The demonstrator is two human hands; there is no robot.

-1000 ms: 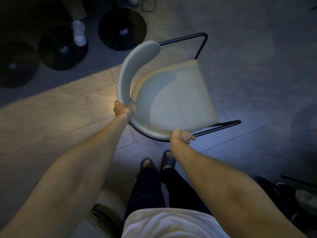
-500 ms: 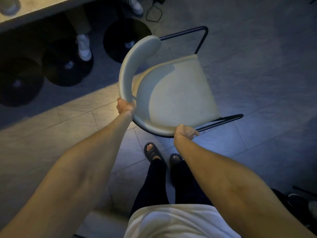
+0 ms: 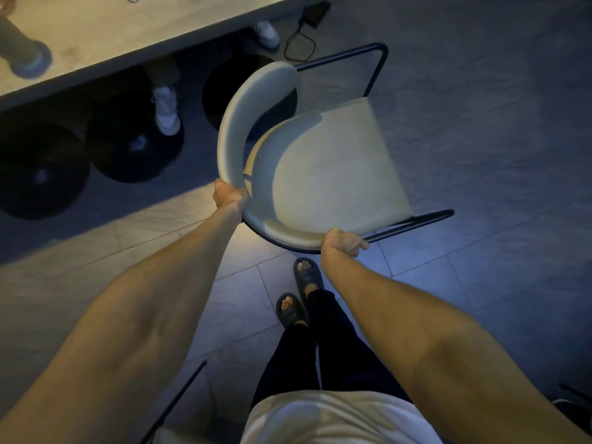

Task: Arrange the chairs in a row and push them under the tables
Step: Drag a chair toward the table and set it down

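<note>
A pale cushioned chair [image 3: 330,174] with a curved backrest and black tube frame is in front of me, tilted, its seat facing right. My left hand [image 3: 229,193] grips the lower end of the backrest. My right hand [image 3: 342,243] grips the rear rim of the seat and the black frame under it. A light table [image 3: 105,33] runs across the upper left, its edge a short way beyond the chair's backrest.
Round black table bases [image 3: 134,145] stand under the table. A seated person's white shoes [image 3: 166,110] are there too. A cable and adapter [image 3: 301,40] lie on the floor by the chair's far leg. A black chair leg [image 3: 179,398] shows at bottom left.
I have stepped forward with the chair. The table edge and the bases under it have come further into view and sit closer to the chair. Both hands keep their hold.
</note>
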